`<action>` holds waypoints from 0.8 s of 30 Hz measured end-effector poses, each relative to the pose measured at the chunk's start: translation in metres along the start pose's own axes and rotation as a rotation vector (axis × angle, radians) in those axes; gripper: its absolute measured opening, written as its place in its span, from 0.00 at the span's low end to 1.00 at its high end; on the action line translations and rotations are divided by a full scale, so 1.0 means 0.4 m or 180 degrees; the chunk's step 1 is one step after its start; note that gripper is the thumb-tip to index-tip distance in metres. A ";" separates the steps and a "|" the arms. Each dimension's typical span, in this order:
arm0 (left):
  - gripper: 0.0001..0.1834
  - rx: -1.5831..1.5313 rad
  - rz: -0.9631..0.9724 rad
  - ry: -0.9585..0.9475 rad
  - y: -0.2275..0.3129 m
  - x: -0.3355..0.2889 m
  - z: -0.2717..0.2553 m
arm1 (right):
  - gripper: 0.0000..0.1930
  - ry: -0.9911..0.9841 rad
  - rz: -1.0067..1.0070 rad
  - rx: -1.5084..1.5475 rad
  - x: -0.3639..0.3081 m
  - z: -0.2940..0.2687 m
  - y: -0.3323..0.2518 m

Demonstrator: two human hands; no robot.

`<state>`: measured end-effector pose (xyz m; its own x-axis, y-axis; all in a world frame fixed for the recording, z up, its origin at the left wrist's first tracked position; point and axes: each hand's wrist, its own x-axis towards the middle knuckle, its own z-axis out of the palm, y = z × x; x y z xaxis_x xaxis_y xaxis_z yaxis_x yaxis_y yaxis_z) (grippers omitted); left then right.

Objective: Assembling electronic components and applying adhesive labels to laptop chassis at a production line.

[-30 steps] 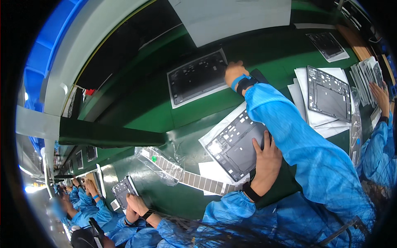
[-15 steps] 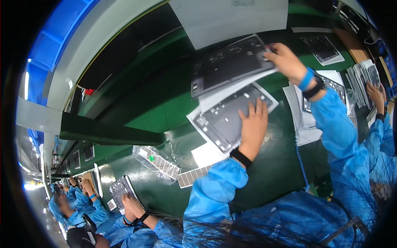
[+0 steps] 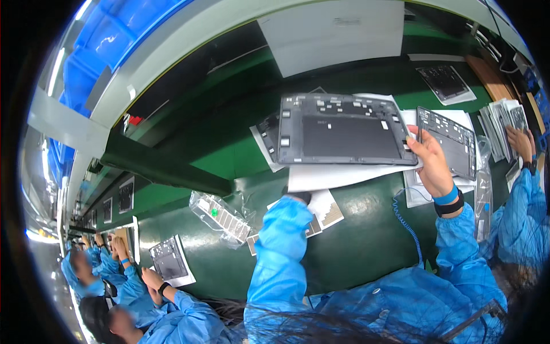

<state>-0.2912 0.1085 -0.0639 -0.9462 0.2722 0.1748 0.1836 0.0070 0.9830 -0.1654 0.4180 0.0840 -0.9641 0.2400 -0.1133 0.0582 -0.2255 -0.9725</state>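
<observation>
The left hand (image 3: pixel 295 198) is hidden under the white sheet (image 3: pixel 344 175), so I cannot tell its grip. The dark back-cover panel (image 3: pixel 346 131) hangs above the green bench (image 3: pixel 366 241), its right edge pinched by the right hand (image 3: pixel 431 163); best support it level from beneath.

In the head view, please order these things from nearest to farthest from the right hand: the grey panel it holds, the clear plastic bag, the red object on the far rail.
From the right hand:
1. Grey panel, gripped at its right edge.
2. Clear plastic bag, lower left on the green table.
3. Red object, far left.
</observation>
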 end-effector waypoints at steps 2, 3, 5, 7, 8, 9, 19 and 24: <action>0.24 -0.0578 -0.0283 -0.0079 0.000 -0.010 -0.052 | 0.25 0.0101 0.0067 -0.0113 -0.026 -0.027 0.043; 0.26 -0.0044 -0.0644 -0.0129 -0.028 0.015 -0.134 | 0.26 -0.0031 0.0105 -0.0187 -0.029 0.003 0.067; 0.24 0.2361 0.0699 0.0398 -0.138 0.057 -0.286 | 0.28 -0.0190 -0.0061 -0.0385 -0.041 0.040 0.138; 0.25 0.1471 -0.0314 0.0175 0.016 0.074 -0.175 | 0.32 -0.0120 0.0043 -0.0706 -0.045 -0.062 0.199; 0.25 0.2441 0.0842 0.0669 -0.084 0.094 -0.196 | 0.33 -0.0313 -0.0086 -0.0710 -0.019 -0.095 0.235; 0.23 0.3302 0.0368 0.0348 -0.080 0.126 -0.128 | 0.34 -0.0224 -0.0119 -0.0835 0.015 -0.192 0.304; 0.16 0.2762 -0.0615 0.1063 0.332 -0.555 -0.021 | 0.32 -0.0615 -0.0136 -0.1579 0.089 -0.118 0.407; 0.30 0.3266 -0.0137 0.0185 0.280 -0.641 0.092 | 0.23 -0.0368 -0.1129 -0.3250 0.013 0.024 0.349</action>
<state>-0.0182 0.0748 -0.0006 -0.9638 0.2056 0.1698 0.2627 0.8418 0.4715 -0.1647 0.3788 -0.0502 -0.9839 0.0343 0.1752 -0.0920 0.7435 -0.6624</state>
